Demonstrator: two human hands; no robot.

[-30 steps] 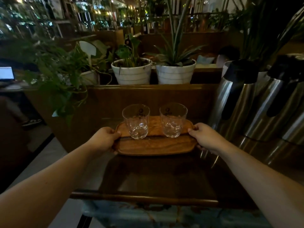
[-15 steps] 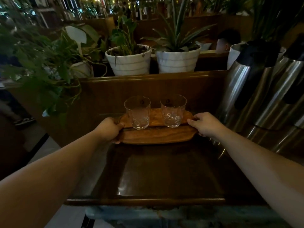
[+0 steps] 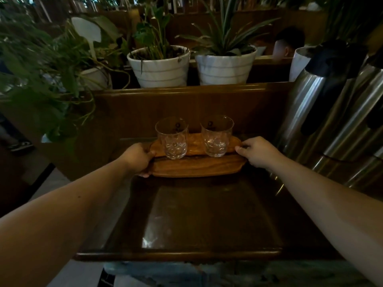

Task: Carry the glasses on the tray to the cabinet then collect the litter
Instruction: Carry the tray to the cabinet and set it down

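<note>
both our hands, left hand (image 3: 139, 158) and right hand (image 3: 256, 150), are gripping the oval wooden tray (image 3: 199, 165) carrying two clear tumbler glasses (image 3: 173, 138), seemingly resting on the dark glossy worktop (image 3: 207, 214); next we're probably letting go gently.

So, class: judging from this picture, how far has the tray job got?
Done: both glasses stand upright on the tray, over the cabinet top. In hand: the left hand and right hand grip its ends. Left: letting go and collecting litter, none in view.

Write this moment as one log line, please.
left hand: grips tray end | right hand: grips other end | glasses: two, upright | tray: at cabinet top
</note>
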